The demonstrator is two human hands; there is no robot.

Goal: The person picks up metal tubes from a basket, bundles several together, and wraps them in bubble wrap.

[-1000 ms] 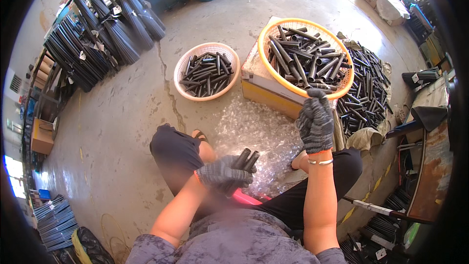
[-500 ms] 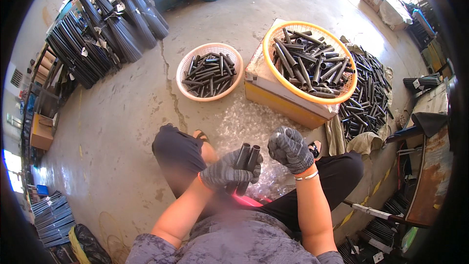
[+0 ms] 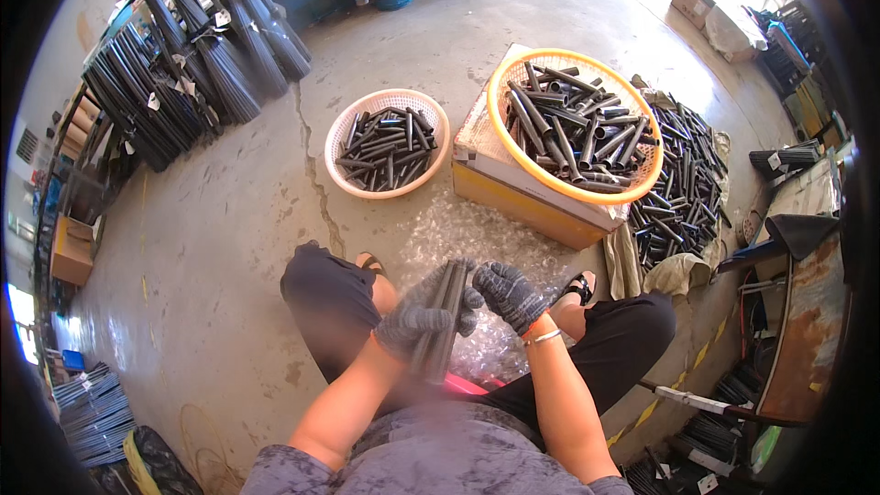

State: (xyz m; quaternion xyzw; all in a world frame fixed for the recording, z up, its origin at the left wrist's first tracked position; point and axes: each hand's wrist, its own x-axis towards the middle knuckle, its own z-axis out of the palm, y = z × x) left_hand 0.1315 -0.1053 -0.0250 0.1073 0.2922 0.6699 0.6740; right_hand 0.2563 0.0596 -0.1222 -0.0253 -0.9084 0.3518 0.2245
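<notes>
My left hand (image 3: 403, 323), in a grey knit glove, is wrapped around a pair of black tubes (image 3: 442, 323) held upright and slightly tilted in front of my body. The tubes' lower ends are blurred. Beside their upper ends is my right hand (image 3: 511, 297), gloved the same way, its fingers curled together. What those fingers hold, if anything, is too small to make out. Between my feet lies a spread of small clear plastic pieces (image 3: 477, 234). Part of a pink object (image 3: 466, 385) shows beneath my hands.
Ahead stands a pale pink basket (image 3: 444, 142) of short black tubes. An orange-rimmed basket (image 3: 573, 191) of larger tubes sits on a cardboard box (image 3: 522, 206). More tubes are heaped on a cloth (image 3: 678, 273) at right. Bundled long rods (image 3: 137, 96) lean at far left.
My right hand has come left and down, close to the tubes' upper ends. The tubes in my left hand have shifted slightly left and tilted. The view has moved a little.
</notes>
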